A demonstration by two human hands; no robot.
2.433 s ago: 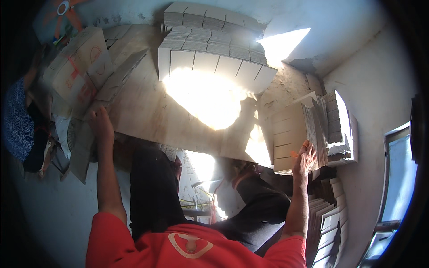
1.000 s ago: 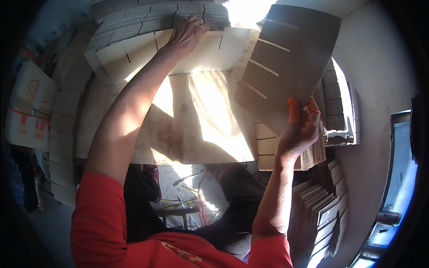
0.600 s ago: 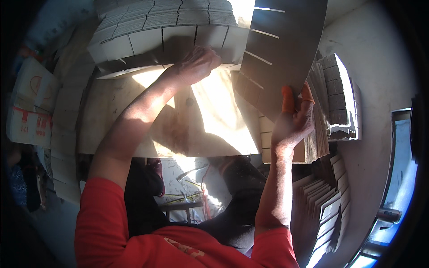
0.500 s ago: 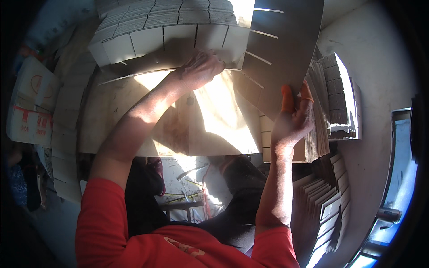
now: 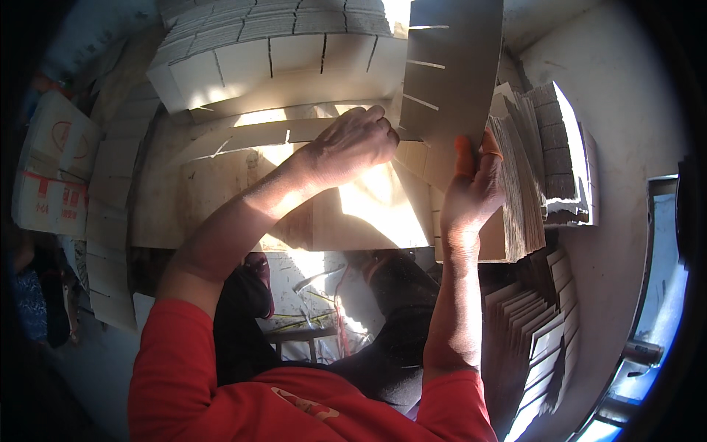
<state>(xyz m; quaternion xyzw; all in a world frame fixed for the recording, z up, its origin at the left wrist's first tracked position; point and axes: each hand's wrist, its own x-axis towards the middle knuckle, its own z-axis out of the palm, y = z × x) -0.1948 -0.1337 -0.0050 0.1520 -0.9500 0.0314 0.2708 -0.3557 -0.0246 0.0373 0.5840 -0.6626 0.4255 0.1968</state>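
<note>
My right hand [image 5: 475,188], with orange covers on thumb and forefinger, pinches the lower edge of a grey slotted cardboard sheet [image 5: 458,70]. The sheet stands up and away from me, its row of slits along the left edge. Closed and near the sheet's left edge is my left hand [image 5: 353,147]. It grips a long, narrow slotted cardboard strip [image 5: 254,138] that stretches leftward over the wooden board [image 5: 221,195]. My fingers hide the strip's right end, so I cannot tell how it meets the sheet.
A tall stack of slotted cardboard [image 5: 294,55] stands at the back. More cardboard stacks [image 5: 519,177] are on the right, with fanned pieces [image 5: 526,328] below them. On the left are a printed carton [image 5: 55,166] and a cardboard pile [image 5: 110,214]. Scraps [image 5: 317,313] litter the floor.
My left hand has moved right and slightly nearer, bringing the strip away from the back stack. The sheet in my right hand has shifted left and turned more upright.
</note>
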